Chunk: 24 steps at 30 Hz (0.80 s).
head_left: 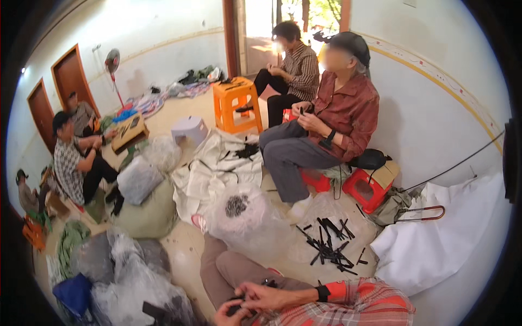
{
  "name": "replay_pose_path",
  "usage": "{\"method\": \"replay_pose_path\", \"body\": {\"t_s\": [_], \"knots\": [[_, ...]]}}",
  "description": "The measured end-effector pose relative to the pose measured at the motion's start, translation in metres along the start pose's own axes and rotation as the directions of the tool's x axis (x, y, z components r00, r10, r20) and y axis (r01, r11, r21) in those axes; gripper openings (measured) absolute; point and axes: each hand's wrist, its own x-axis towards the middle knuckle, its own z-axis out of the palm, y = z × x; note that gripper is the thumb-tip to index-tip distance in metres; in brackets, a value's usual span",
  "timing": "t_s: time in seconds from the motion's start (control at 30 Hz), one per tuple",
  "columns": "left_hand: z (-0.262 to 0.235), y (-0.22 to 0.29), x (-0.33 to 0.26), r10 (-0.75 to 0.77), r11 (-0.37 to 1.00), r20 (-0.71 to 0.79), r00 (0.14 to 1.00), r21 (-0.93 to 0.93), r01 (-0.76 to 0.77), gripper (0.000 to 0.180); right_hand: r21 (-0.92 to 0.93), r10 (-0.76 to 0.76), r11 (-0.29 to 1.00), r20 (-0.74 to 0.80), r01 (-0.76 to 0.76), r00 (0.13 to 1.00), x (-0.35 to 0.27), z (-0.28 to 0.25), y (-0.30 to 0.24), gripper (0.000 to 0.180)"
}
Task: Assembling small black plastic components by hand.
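Observation:
Low in the view, my left hand (228,315) and my right hand (265,298) meet above my lap, fingers closed around a small black piece (234,310). Its exact kind is too small to make out. Part of the left hand is cut off by the lower edge. A black band circles my right wrist, below a red plaid sleeve. Beyond my knees (235,266) stands a clear plastic bag (266,233) with a heap of small dark pieces (236,206) on top. Many black strips (329,247) lie loose on a plastic sheet to the right.
A co-worker in a red-brown shirt (348,108) sits ahead, beside a red stool (367,190). Several other people sit farther off. White cloth (435,239) lies at right; stuffed plastic bags (130,282) crowd the left. An orange stool (236,103) stands near the doorway.

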Motion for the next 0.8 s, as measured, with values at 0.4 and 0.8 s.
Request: {"method": "replay_pose_path", "body": {"t_s": [0.4, 0.8], "knots": [[-0.027, -0.013, 0.026, 0.070, 0.944, 0.058, 0.996, -0.326, -0.048, 0.016, 0.338, 0.252, 0.903, 0.081, -0.264, 0.964, 0.023, 0.004, -0.043, 0.019], [-0.019, -0.026, 0.007, 0.224, 0.967, 0.020, 0.974, -0.125, -0.220, 0.022, 0.347, 0.220, 0.916, -0.018, -0.200, 0.975, 0.010, 0.006, -0.029, 0.018]]}}
